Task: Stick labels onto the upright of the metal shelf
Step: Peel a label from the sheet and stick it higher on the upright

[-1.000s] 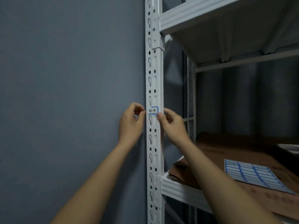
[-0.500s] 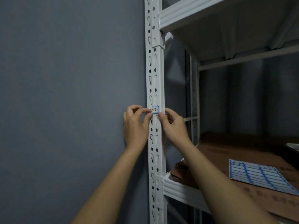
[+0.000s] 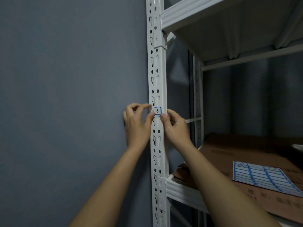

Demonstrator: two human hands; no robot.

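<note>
A white label (image 3: pixel 157 110) with a blue border and black handwriting lies across the front of the white perforated upright (image 3: pixel 157 76) of the metal shelf. My left hand (image 3: pixel 137 125) pinches the label's left end between index fingertip and thumb. My right hand (image 3: pixel 176 126) holds its right lower corner, thumb tip on the front and curled fingers at the upright's right side. Whether the label is fully stuck down is unclear.
A sheet of blank blue-bordered labels (image 3: pixel 262 177) lies on brown cardboard (image 3: pixel 246 151) on the lower shelf at the right. An upper shelf (image 3: pixel 213 10) juts out overhead. A grey wall (image 3: pixel 65 95) fills the left side.
My left thumb has moved right onto the label's left end, covering part of the writing. The right hand stays at the label's right corner. The view has shifted slightly.
</note>
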